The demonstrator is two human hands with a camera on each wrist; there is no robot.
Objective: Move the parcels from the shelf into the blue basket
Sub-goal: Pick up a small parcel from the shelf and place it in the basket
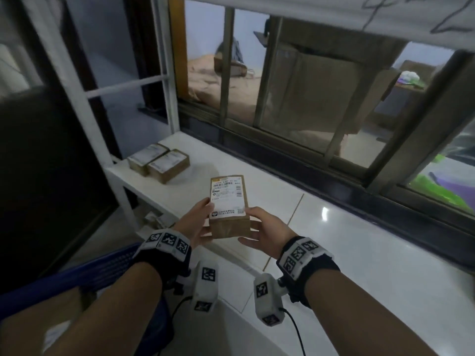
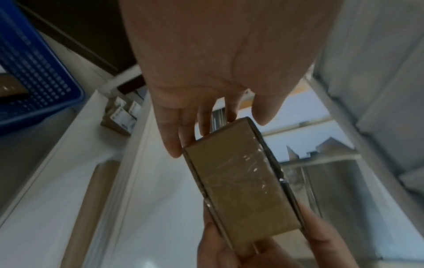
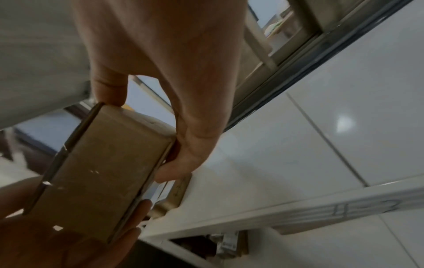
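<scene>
I hold a brown cardboard parcel (image 1: 228, 208) with a white shipping label between both hands, lifted above the white shelf top (image 1: 203, 160). My left hand (image 1: 203, 219) grips its left end, thumb on the label and fingers beneath. My right hand (image 1: 257, 222) pinches the right end between thumb and fingers. In the left wrist view the taped underside of the parcel (image 2: 241, 183) shows below my left hand (image 2: 218, 130). The right wrist view shows my right hand (image 3: 146, 134) clamped on the parcel (image 3: 103, 172). Two more parcels (image 1: 159, 163) lie side by side at the shelf's far left. The blue basket (image 1: 102, 268) sits low at my left.
A sliding window frame (image 1: 295, 160) runs along the back of the shelf and tiled ledge (image 1: 372, 240). A dark cabinet (image 1: 46, 163) stands at the left. More labelled parcels (image 2: 121, 116) sit on a lower shelf level. A brown box lies inside the basket (image 2: 34, 72).
</scene>
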